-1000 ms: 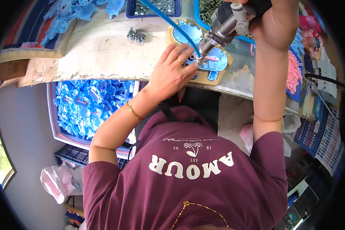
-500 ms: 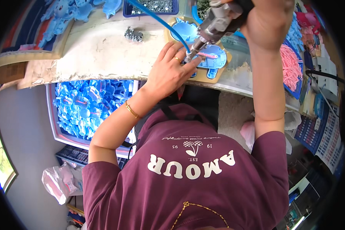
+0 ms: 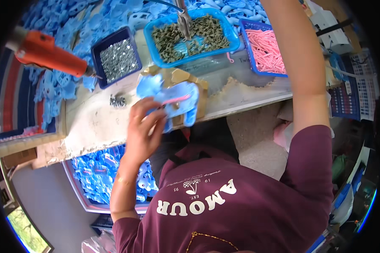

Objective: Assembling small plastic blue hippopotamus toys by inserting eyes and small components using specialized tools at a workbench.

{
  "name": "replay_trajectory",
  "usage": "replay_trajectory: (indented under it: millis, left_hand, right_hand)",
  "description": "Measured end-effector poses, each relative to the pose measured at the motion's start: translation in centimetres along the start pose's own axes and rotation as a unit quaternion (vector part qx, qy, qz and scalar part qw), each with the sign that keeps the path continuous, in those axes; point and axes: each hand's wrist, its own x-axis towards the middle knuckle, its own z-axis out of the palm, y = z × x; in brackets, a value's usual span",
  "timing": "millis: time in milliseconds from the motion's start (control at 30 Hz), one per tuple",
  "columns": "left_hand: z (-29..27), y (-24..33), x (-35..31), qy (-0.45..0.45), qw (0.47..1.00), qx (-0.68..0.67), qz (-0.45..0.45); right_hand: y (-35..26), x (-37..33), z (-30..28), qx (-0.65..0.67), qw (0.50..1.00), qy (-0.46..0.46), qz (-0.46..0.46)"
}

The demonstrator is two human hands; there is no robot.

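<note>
Head view: blue part (image 3: 189, 107) held by left hand (image 3: 144, 133) over jig (image 3: 203, 97), pink strip (image 3: 177, 99) already laid in. Right hand out of view (only forearm (image 3: 309, 67) shown). Strip-fitted parts (image 3: 98, 181) heaped in bin (image 3: 74, 185); loose strips (image 3: 264, 48) left in tray (image 3: 248, 46).

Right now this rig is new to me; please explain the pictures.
No robot: a bare-handed person works, and every picture comes from a fisheye camera on that person's head, looking down. The left hand holds a blue plastic part with a pink strip, at a tan fixture. The right hand is out of view; only its arm shows. On the table are a navy tray of metal pieces, a turquoise tray of dark pieces and a blue tray of pink strips. An orange driver shows at left.
</note>
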Motion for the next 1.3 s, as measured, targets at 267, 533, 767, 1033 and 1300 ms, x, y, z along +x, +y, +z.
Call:
replay_trajectory:
  millis: [267, 533, 767, 1033, 1300]
  left_hand:
    - [-18.4, 3.7, -7.6, -0.226, 0.936, 0.064, -0.26]
    - [-15.9, 1.2, -8.4, -0.159, 0.869, 0.222, -0.413]
    - [-9.1, 1.8, -0.6, -0.24, 0.952, 0.07, -0.174]
    - [-2.4, 3.6, 4.1, -0.229, 0.972, -0.02, 0.053]
    - [1.2, 4.0, 4.7, -0.26, 0.955, -0.103, 0.102]
  right_hand:
    - [25.8, 19.4, -27.3, -0.685, 0.699, 0.077, -0.192]
    - [29.6, 18.9, -30.0, -0.655, 0.731, 0.078, -0.173]
    - [27.4, 17.4, -30.6, -0.586, 0.79, 0.014, -0.181]
    - [28.0, 16.8, -29.0, -0.534, 0.835, -0.012, -0.134]
    - [24.2, 13.0, -27.7, -0.167, 0.98, 0.015, -0.106]
